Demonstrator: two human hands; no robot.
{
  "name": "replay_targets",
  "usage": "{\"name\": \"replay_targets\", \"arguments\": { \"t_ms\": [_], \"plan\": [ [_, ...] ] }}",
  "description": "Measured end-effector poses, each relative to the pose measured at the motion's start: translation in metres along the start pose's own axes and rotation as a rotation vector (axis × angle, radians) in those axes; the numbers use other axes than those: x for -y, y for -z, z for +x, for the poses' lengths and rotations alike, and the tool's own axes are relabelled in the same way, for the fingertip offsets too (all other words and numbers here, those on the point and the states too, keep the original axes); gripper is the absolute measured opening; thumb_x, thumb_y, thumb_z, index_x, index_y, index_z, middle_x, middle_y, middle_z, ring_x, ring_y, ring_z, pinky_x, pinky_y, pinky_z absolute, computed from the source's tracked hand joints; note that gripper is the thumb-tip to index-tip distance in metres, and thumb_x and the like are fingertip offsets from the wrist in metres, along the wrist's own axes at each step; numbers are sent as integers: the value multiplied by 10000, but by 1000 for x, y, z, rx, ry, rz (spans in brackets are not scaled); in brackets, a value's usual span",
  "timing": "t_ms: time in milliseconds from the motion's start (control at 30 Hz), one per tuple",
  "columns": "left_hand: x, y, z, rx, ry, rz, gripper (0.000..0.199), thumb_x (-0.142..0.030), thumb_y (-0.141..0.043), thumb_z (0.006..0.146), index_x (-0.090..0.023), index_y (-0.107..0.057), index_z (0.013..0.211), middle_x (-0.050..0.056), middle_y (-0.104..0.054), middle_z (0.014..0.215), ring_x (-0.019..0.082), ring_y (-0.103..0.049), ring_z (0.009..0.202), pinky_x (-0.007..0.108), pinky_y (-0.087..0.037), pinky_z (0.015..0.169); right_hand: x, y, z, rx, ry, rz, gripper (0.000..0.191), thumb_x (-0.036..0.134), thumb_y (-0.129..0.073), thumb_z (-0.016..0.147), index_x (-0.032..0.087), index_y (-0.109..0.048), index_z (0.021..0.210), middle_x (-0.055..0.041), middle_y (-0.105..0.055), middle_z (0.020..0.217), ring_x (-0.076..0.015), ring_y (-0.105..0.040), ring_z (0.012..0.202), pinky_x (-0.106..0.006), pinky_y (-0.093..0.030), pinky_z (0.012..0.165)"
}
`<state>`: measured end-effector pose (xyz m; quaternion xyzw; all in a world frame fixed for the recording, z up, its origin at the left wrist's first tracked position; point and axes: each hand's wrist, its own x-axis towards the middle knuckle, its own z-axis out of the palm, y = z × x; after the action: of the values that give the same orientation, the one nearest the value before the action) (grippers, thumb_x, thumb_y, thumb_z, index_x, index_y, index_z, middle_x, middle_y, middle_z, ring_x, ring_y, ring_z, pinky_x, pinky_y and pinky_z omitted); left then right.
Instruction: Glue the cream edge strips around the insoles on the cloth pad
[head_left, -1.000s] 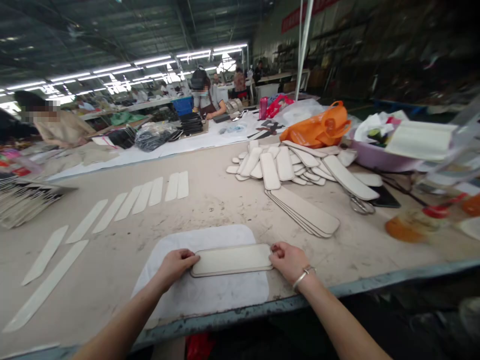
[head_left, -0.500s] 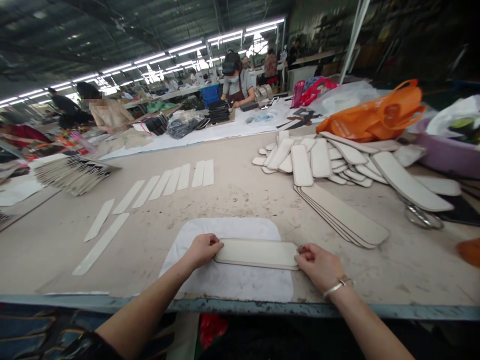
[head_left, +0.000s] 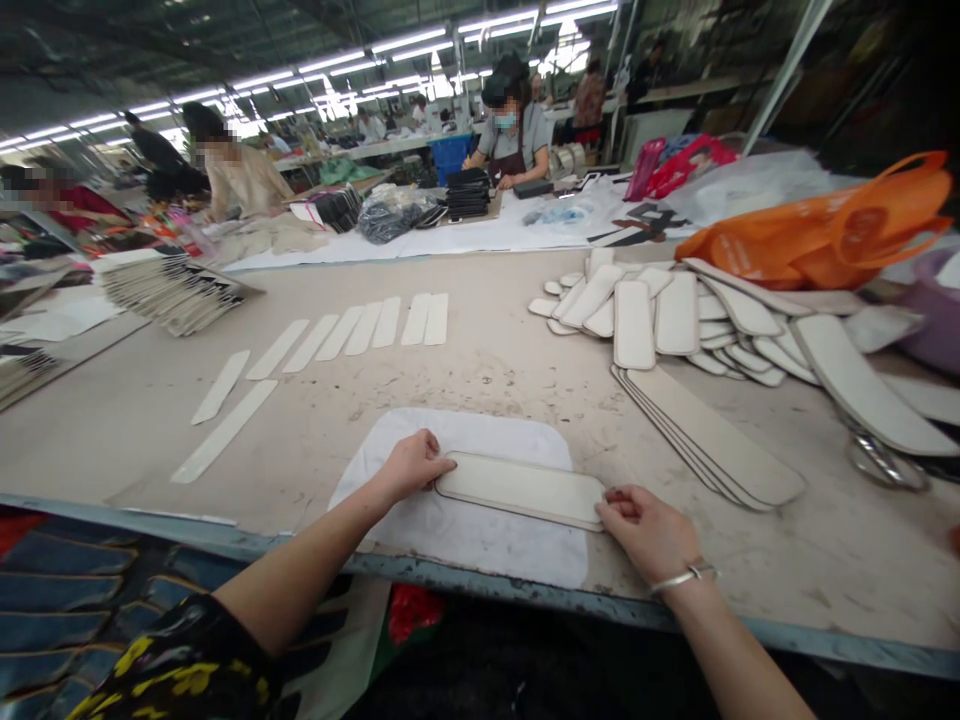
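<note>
A long cream panel (head_left: 521, 488) with rounded corners and a dark edge lies over a white sheet (head_left: 487, 430) near the table's front edge. My left hand (head_left: 415, 462) pinches its left end between thumb and fingers. At the opposite end, my right hand (head_left: 651, 530), with a bracelet at the wrist, grips the right corner. To the right, a fanned stack of longer cream panels (head_left: 712, 435) rests on the table. Several thin white strips (head_left: 346, 335) lie in a slanting row to the left.
A heap of cream panels (head_left: 634, 325) lies at the right, by an orange bag (head_left: 817, 230) and metal scissors (head_left: 885, 465). A fanned pile of pieces (head_left: 169, 290) is at the left. Across the table a masked person (head_left: 510, 140) works near dark stacked pieces (head_left: 469, 193).
The camera view has tilted and shifted, so the table's contents appear moved and rotated. Both hands keep hold of the same panel's ends.
</note>
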<state>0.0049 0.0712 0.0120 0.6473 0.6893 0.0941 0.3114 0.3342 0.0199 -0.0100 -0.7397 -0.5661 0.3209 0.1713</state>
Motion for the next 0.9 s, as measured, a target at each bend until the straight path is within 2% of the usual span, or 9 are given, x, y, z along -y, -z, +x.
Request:
{"name": "replay_targets", "arguments": {
  "t_ms": [133,433,733,900],
  "plan": [
    [5,2,-9,22,-38,-69,196,-345,-491,753,-181,-497,861,-53,-560,509,119,-553,466,220,-388,521,1,1,0,-10,-4,-1,222,406,-543,667,226,-601,782,32,-658,651,-148,-625,631,-263,-442,608],
    [6,3,-9,25,-49,-69,171,-227,-554,655,-186,-523,818,-41,-568,582,108,-531,524,213,-361,537,0,0,0,-12,-7,39,234,430,-547,655,231,-598,768,33,-655,630,-154,-624,616,-264,-445,591],
    [7,2,-5,104,-41,-99,225,-326,-525,660,-200,-491,844,-54,-548,535,143,-540,498,238,-348,522,-5,-5,2,-23,23,121,161,306,-544,685,207,-596,801,34,-647,636,-120,-603,581,-240,-445,620],
    [6,1,-3,107,-18,-68,233,-339,-515,661,-202,-471,846,-52,-538,527,150,-533,497,243,-338,514,-5,-6,1,-43,34,141,139,269,-541,679,208,-597,791,37,-644,628,-114,-596,572,-234,-444,618]
  ]
}}
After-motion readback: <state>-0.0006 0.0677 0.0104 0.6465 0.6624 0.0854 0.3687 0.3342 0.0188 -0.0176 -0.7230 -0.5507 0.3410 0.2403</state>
